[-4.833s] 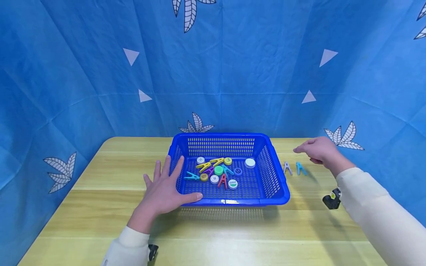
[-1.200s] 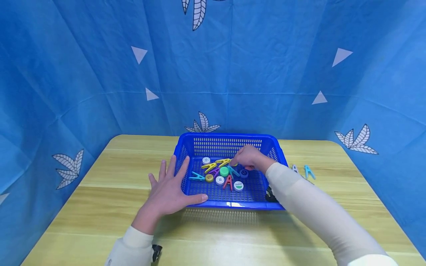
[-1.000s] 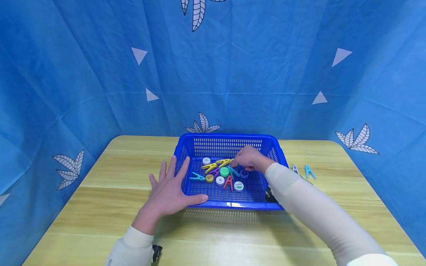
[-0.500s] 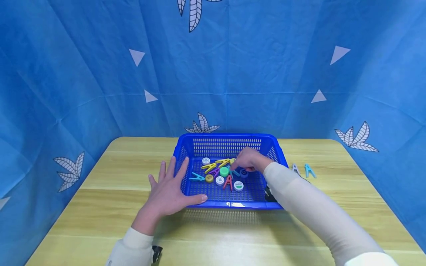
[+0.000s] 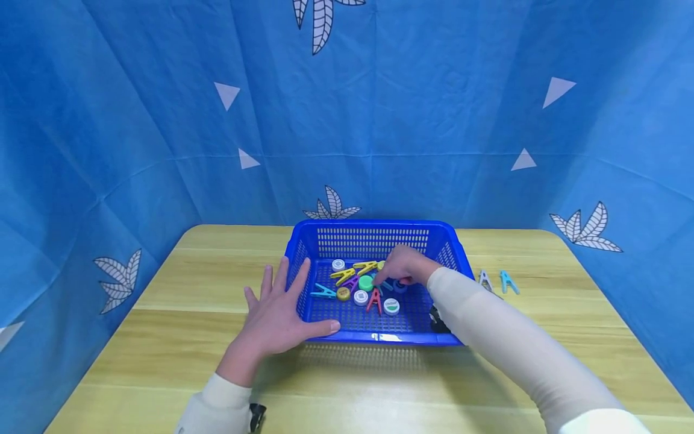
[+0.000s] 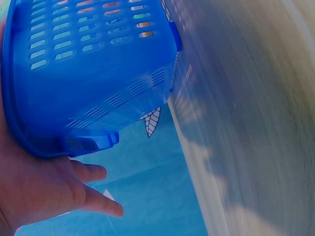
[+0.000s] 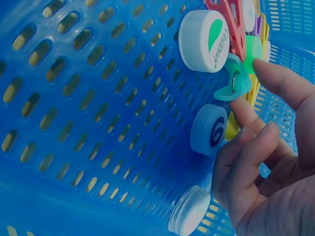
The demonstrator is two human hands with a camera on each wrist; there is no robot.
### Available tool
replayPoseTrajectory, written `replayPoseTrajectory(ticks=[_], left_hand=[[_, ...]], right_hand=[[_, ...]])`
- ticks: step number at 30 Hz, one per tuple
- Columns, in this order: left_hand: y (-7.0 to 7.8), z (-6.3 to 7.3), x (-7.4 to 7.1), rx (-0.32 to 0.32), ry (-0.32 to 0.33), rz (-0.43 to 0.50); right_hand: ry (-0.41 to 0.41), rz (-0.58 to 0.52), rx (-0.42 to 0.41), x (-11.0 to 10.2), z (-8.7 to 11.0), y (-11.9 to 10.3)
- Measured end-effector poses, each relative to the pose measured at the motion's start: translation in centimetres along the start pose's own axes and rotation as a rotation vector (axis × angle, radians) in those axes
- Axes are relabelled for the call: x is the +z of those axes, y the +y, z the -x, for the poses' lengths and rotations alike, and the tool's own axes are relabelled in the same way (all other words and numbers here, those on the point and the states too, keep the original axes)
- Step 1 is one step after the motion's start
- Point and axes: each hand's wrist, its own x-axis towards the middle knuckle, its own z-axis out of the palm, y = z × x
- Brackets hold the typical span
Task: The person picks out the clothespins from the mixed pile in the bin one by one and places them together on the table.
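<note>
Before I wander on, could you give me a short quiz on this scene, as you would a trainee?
1. True or false: the white Cestbon bottle cap lies inside the blue perforated basket.
2. How many clothespins lie on the wooden table, outside the basket?
3. Which hand reaches down into the basket?
A) the left hand
B) the right hand

Key: 1. True. 2. Two. 3. B.

Creased blue leaf-print backdrop (image 5: 412, 120), apparently cloth; pale wood-grain table (image 5: 179, 319) in front
</note>
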Motion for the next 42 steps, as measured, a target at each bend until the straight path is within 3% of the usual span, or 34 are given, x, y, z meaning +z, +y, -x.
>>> replayPoseTrajectory(ticks=[8,17,27,42], left_hand=[[0.00,-0.01,0.13,-0.003,0.007,0.006],[-0.06,0.06,0.06,0.008,0.008,0.004],[-0.03,0.07,0.03,0.007,0.002,0.003],[0.08,0.11,-0.04,0.008,0.000,0.002]], right_hand=[[-0.009,0.035,0.002,0.08,0.02,-0.03],[0.013,0.152,-0.008,0.42,-0.40,-0.19],[0.019,0.169,-0.014,0.36,-0.51,-0.24],[-0.009,0.086,-0.012,-0.06,-0.34,-0.30]])
